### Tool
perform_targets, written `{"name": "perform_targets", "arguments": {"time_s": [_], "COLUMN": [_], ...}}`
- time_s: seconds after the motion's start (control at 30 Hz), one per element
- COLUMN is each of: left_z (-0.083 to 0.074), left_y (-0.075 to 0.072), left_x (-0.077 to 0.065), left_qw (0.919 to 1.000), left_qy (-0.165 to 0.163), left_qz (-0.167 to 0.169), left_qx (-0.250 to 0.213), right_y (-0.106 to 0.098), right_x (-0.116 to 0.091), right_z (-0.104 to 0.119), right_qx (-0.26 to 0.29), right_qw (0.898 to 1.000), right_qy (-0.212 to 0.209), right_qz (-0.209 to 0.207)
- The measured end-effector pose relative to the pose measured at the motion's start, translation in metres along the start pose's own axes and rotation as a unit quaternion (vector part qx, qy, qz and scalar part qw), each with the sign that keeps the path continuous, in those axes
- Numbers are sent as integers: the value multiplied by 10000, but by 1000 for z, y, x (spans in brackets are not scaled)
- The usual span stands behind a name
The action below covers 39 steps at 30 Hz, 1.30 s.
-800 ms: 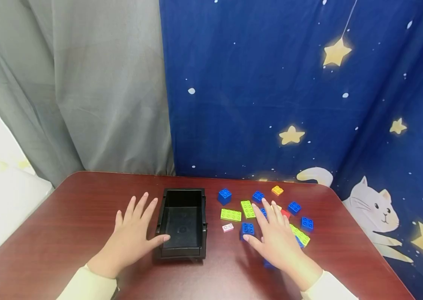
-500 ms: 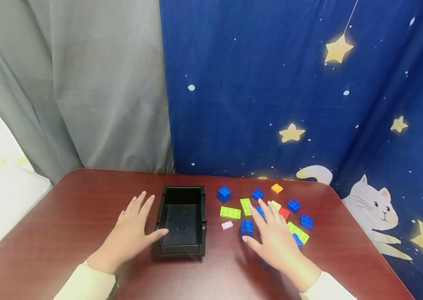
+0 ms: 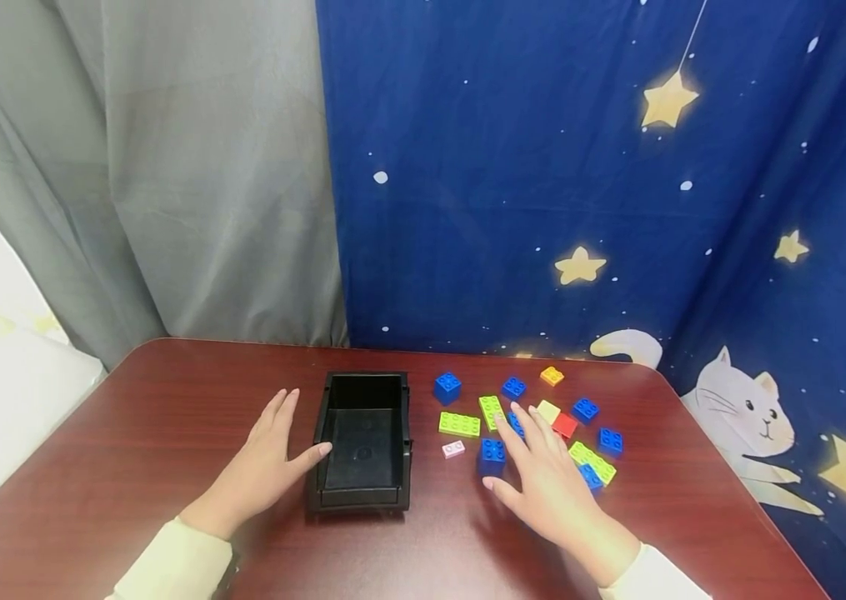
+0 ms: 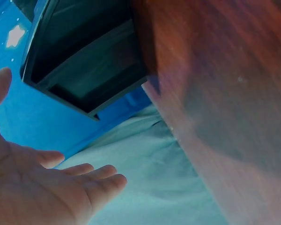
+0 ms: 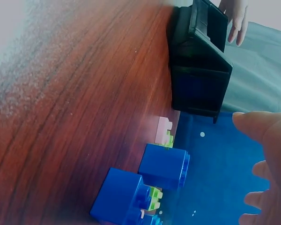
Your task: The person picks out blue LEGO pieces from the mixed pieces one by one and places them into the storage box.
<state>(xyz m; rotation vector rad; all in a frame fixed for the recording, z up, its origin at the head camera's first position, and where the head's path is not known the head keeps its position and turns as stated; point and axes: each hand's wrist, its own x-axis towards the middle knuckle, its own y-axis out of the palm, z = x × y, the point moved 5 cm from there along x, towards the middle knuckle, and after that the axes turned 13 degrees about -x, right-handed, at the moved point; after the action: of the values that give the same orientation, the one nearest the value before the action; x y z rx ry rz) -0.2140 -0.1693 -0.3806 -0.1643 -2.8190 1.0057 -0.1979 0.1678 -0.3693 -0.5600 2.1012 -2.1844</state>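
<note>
A reddish-brown, wood-grained bench [image 3: 167, 417] spans the head view's lower part. A black bin [image 3: 362, 499] stands at lower centre; blue bricks [image 3: 493, 460], lime-green bricks [image 3: 459, 424], a pink brick [image 3: 453, 450], a red brick [image 3: 564, 426] and yellow bricks [image 3: 552, 376] lie scattered to its right.

A kinda homey, curtained-off corner of a room is seen here, though whether it's an actual home can't really be told. The back is covered by a plain grey curtain [image 3: 220, 167] and a navy curtain [image 3: 460, 242] printed with yellow stars [image 3: 668, 100] and a white cat [image 3: 741, 408], so a kid's-room vibe is given off. A reddish-brown, wood-look desk [image 3: 182, 404] with rounded corners is set right by the curtains, and chunky toy bricks [image 3: 493, 457] are scattered on it.
</note>
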Motion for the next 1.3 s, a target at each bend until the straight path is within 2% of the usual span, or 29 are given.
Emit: {"name": "perform_targets", "arguments": {"time_s": [0.33,0.73,0.93,1.1,1.3], "left_z": [7,14,16,18,18], "left_y": [7,13,12,12,13], "left_x": [3,8,11,12,13], "left_qw": [9971,9893,9789,9741,9707], "left_qy": [-406,-1065,-1265,-1381,-1362], "left_qz": [330,300,229,299,317], "left_qx": [-557,-952,-1591,-1763,-1955], "right_y": [1,4,3,3,5], "right_x": [-2,-4,-5,-6,-7], "right_z": [0,-6,-9,-11,-12], "right_qx": [19,48,8,67,77], "right_qw": [9999,9999,9998,9998,9999], "right_qy": [-94,-71,-78,-20,46], "right_qz": [-115,-77,-181,-167,-96]}}
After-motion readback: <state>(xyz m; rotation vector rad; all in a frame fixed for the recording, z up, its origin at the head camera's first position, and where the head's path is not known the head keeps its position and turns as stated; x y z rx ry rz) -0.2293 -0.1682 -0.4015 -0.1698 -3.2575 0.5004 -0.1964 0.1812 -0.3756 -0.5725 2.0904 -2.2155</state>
